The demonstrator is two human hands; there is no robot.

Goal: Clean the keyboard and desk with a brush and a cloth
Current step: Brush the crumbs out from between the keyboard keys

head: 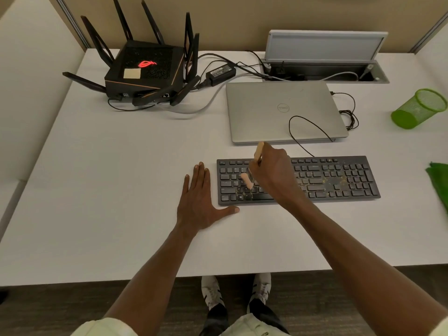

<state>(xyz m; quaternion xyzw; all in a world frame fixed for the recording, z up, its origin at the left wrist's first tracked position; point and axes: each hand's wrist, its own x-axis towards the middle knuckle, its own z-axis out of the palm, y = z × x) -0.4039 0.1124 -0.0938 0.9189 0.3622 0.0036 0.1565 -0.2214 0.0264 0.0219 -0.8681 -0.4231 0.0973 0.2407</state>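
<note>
While our right hand (271, 170) grips a brush (253, 167) over the left half of the keyboard (339, 180), our left hand (201, 202) lies flat on the desk (121, 178)
We hold the brush by its pale wooden handle, fingers closed round it, with the light bristles tipped down onto the keys near the left end; our left hand is spread wide and holds nothing, its thumb just beside the keyboard's near left corner. Yellowish crumbs speckle the keys toward the right end. A green cloth (438, 183) sits at the right edge of the desk, well apart from the keyboard. Farther off we see a closed silver laptop (278, 110), a black router (145, 69) at far left and a green mesh cup (419, 109) lying on its side at far right
</note>
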